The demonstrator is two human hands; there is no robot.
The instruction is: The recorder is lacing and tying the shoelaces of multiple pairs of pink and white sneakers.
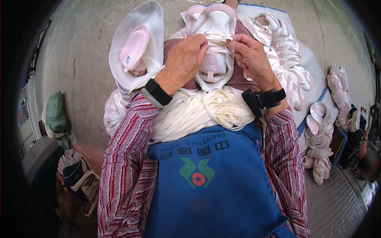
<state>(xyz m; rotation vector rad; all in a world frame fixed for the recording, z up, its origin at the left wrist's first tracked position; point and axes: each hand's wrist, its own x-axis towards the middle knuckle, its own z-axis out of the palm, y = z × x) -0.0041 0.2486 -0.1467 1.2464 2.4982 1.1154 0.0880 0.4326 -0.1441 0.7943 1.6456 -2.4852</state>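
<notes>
Between my knees sits a pink and white shoe upper (216, 22), its tongue (210, 63) toward me. A cream shoelace (218, 39) runs across it between my two hands. My left hand (184, 59) is closed in a pinch at the lace's left side. On the other side, my right hand (254, 57) pinches the lace between thumb and forefinger. A thick bundle of cream laces (202, 113) lies across my lap, over a blue apron (214, 178).
At the left, a white bag (119, 51) holds a pink shoe piece (135, 45). Several pink and white uppers (287, 59) are heaped at the right on a pale sheet (313, 59). Stacked uppers (317, 127) stand beyond. A green sack (56, 115) is far left; another person (361, 146) is far right.
</notes>
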